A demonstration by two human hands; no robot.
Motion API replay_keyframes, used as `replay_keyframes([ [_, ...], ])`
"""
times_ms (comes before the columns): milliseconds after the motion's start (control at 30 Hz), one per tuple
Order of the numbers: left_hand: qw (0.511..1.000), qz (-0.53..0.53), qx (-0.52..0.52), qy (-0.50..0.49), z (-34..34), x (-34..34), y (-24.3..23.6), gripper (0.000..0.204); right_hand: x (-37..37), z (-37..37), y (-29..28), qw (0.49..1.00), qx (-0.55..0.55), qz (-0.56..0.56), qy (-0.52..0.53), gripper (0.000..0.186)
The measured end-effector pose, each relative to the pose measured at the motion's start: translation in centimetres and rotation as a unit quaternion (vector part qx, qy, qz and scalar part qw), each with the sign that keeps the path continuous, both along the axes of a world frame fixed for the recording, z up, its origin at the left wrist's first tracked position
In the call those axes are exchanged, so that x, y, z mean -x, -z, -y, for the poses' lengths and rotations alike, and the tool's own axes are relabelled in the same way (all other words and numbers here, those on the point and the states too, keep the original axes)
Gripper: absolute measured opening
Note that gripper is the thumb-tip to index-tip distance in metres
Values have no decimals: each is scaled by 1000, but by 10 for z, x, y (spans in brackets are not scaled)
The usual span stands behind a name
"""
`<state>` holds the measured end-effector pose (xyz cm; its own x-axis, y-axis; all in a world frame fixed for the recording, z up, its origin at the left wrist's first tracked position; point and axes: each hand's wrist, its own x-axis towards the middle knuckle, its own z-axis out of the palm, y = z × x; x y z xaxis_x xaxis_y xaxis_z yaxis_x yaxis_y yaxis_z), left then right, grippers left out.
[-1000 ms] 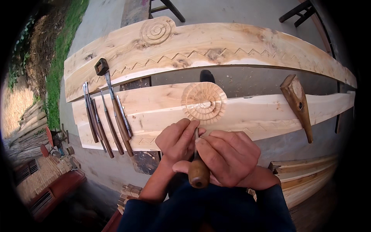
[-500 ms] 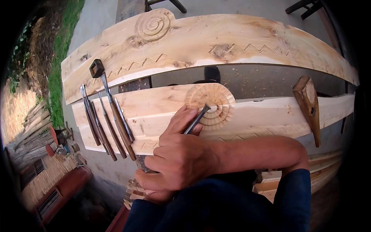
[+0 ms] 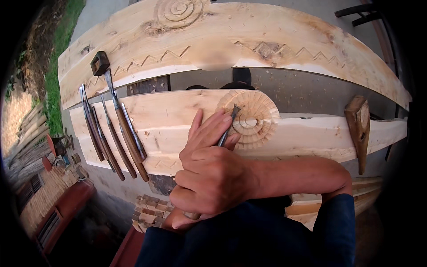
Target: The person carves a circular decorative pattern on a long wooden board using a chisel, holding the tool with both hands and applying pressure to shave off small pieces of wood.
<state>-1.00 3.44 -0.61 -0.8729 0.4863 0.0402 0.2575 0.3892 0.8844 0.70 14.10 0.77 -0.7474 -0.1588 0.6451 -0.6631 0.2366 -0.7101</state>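
Note:
A carved round medallion with concentric rings and radial cuts sits on the near plank. My left hand rests beside it, fingers extended along the chisel blade, thumb on the other side. The blade's flared tip touches the medallion's upper-left area. My right hand is closed round the chisel's handle, mostly hidden beneath it, with its forearm stretching to the right. Several chisels and gouges lie in a row at the plank's left. A wooden mallet lies at its right.
A far plank with a spiral and zigzag grooves lies across the top. A square black tool head is among the chisels. Stacked wooden blocks, dark stool legs, grass and poles at left, and boards at lower right surround the work.
The chisel has tilted forward, its tip now on the medallion. My left hand has moved up onto the plank beside it; my right hand has swung leftward behind the handle. The view has shifted slightly.

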Motion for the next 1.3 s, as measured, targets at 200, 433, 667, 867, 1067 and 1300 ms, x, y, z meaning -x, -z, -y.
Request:
replay_keyframes([
  [200,1000,-6,3,12,1,0,3,38,2,2,3,999,13,14,-28,61],
  [433,998,17,-4,60,2,0,-6,48,3,4,3,1000,12,18,3,59],
  [667,997,54,-25,54,0,-1,-14,48,6,5,4,1000,23,13,3,60],
  [867,998,-29,14,55,-2,2,-12,46,7,6,3,999,26,18,3,59],
  [1067,997,28,60,47,-3,0,-10,45,6,5,4,999,24,25,3,59],
  [1300,998,-17,2,53,-3,3,-9,45,7,6,3,999,25,22,5,59],
])
